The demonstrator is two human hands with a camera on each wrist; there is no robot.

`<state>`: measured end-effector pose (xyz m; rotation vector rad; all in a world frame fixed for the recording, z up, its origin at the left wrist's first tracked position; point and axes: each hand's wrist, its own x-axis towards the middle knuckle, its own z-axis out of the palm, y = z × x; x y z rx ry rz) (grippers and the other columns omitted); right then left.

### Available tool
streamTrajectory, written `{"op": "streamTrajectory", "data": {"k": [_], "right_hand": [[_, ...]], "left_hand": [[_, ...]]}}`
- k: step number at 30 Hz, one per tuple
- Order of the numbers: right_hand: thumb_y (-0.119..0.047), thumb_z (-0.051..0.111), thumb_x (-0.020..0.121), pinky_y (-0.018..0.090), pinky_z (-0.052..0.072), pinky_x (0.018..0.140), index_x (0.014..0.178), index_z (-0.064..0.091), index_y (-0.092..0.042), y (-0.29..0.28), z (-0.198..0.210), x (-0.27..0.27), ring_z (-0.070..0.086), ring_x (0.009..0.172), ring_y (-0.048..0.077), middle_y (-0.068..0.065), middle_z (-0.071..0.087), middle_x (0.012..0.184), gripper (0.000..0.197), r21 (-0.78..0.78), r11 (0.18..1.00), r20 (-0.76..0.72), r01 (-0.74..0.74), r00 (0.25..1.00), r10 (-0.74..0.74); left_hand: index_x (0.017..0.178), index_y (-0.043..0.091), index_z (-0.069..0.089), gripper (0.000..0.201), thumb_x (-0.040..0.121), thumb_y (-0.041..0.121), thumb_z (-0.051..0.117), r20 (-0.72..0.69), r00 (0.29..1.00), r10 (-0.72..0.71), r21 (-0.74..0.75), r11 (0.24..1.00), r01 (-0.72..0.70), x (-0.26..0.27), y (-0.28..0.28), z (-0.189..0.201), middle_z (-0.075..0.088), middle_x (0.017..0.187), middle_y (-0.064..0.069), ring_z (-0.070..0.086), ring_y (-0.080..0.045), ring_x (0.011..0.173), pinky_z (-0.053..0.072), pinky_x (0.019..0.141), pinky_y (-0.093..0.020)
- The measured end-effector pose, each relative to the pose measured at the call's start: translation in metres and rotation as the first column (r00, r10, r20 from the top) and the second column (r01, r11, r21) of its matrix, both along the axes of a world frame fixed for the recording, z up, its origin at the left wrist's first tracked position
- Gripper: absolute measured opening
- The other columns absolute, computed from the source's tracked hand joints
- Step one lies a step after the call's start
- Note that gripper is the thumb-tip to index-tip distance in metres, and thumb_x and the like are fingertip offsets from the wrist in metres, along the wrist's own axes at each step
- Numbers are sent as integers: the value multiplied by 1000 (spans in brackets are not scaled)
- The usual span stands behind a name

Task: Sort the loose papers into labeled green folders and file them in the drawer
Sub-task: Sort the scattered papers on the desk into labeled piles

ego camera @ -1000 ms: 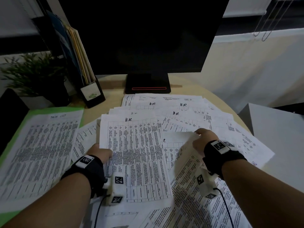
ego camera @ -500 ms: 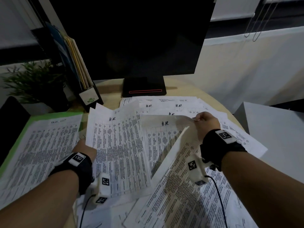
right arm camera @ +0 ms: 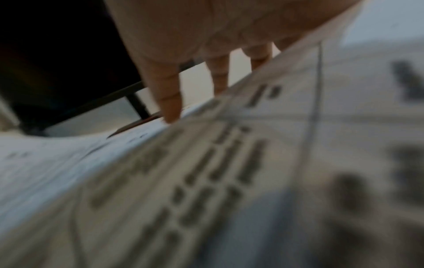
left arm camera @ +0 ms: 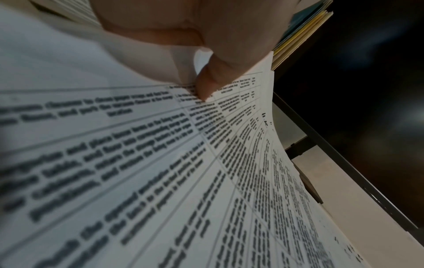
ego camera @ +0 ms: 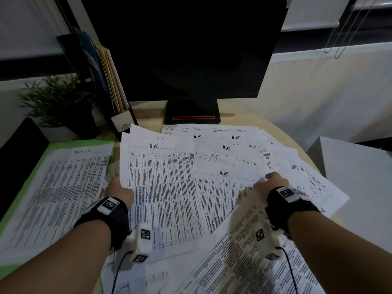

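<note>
Head view, near edge of desk: printed sheet (ego camera: 244, 257) lies over the pile, close to both forearms.
Left hand (ego camera: 118, 189): grips the left edge of the H.R. table sheet (ego camera: 163, 187), which is lifted off the pile.
Left wrist view only: thumb (left arm camera: 206, 85) pressed on top of that sheet, pinching it; other fingers hidden under the paper.
Right hand (ego camera: 269, 181): on the right part of the pile; head view blurred there, grip unreadable.
Right wrist view only: fingers (right arm camera: 169, 98) straight and spread, tips down on a sheet; nothing clasped. Blurred frame.
Loose papers (ego camera: 244, 158): fanned over the middle of the desk (ego camera: 148, 111), several marked H.R. at the top.
Green folder (ego camera: 53, 145): open at the left edge of desk, task-list sheet (ego camera: 59, 187) lying in it.
Far edge: monitor (ego camera: 184, 49) centre, file holder (ego camera: 110, 85) with folders to its left, plant (ego camera: 55, 100) at far left corner.
Drawer: can't identify in any view.
</note>
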<state>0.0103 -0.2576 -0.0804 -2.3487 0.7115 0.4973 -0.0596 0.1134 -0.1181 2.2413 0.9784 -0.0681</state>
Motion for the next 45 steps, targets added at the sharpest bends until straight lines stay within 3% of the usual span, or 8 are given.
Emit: {"op": "streamTrajectory", "data": {"k": [4, 10, 16, 20, 25, 32, 40, 45], "right_hand": [[-63, 75, 57, 46, 52, 86, 126, 32, -57, 0, 14, -13, 50, 111, 34, 4, 33, 126, 81, -179, 877, -269, -445, 880, 392], [-19, 64, 84, 28, 46, 82, 130, 51, -23, -3, 37, -16, 54, 113, 24, 5, 54, 128, 48, -194, 799, -163, -569, 822, 546], [-8, 44, 93, 27, 37, 72, 112, 55, -7, -25, 71, -7, 53, 86, 32, 19, 60, 101, 22, -281, 941, 315, -190, 907, 278], [-11, 45, 95, 40, 43, 88, 123, 51, -2, -53, 78, 11, 54, 109, 43, 28, 56, 120, 30, -146, 989, 422, 26, 906, 38], [-15, 53, 85, 40, 47, 89, 126, 47, -3, -56, 54, 41, 55, 111, 40, 20, 57, 122, 43, 128, 976, 322, 174, 924, -207], [-4, 55, 86, 39, 43, 94, 133, 46, -5, -22, 27, 49, 52, 117, 38, 22, 53, 130, 48, -59, 993, 68, -98, 992, 102], [-21, 70, 81, 43, 39, 99, 141, 29, -14, -56, 27, 55, 46, 123, 38, 19, 43, 139, 73, -2, 982, 296, 187, 938, -178], [-59, 75, 63, 51, 35, 105, 143, 25, -33, -23, 23, 28, 34, 131, 34, 9, 29, 147, 98, -446, 802, 58, -396, 882, 468]], "left_hand": [[132, 11, 46, 43, 90, 0, 47, -19, 999, 28, -39, 999, -29, -1, -4, 1, 59, 117, -17, 56, -34, 98, 42, 82, -35], [125, 10, 51, 35, 92, 3, 47, -8, 1000, 16, -29, 999, -16, 4, -6, -2, 60, 115, -16, 52, -29, 87, 42, 77, -34], [125, 8, 50, 34, 92, 2, 46, -40, 999, 15, -19, 1000, -15, 4, -18, 0, 60, 114, -18, 55, -32, 91, 43, 78, -34], [123, 5, 51, 31, 92, 3, 47, -57, 997, 43, -6, 999, -43, -2, -16, 2, 59, 115, -18, 55, -33, 92, 42, 78, -34], [123, 14, 55, 34, 89, 9, 50, -69, 997, 46, -42, 998, -49, -6, -4, -2, 62, 110, -15, 56, -31, 86, 48, 79, -36], [118, 10, 57, 35, 84, 3, 51, -95, 995, -9, -21, 1000, 7, -7, -6, 0, 61, 95, -12, 55, -28, 72, 42, 62, -28], [124, 9, 55, 42, 84, -2, 52, -64, 998, -26, -71, 997, 21, -6, -6, 0, 63, 109, -14, 55, -28, 89, 41, 79, -29], [122, 7, 56, 38, 85, -3, 53, -71, 996, -52, -51, 998, 49, -4, -25, -5, 62, 108, -16, 52, -26, 86, 40, 77, -28]]}}
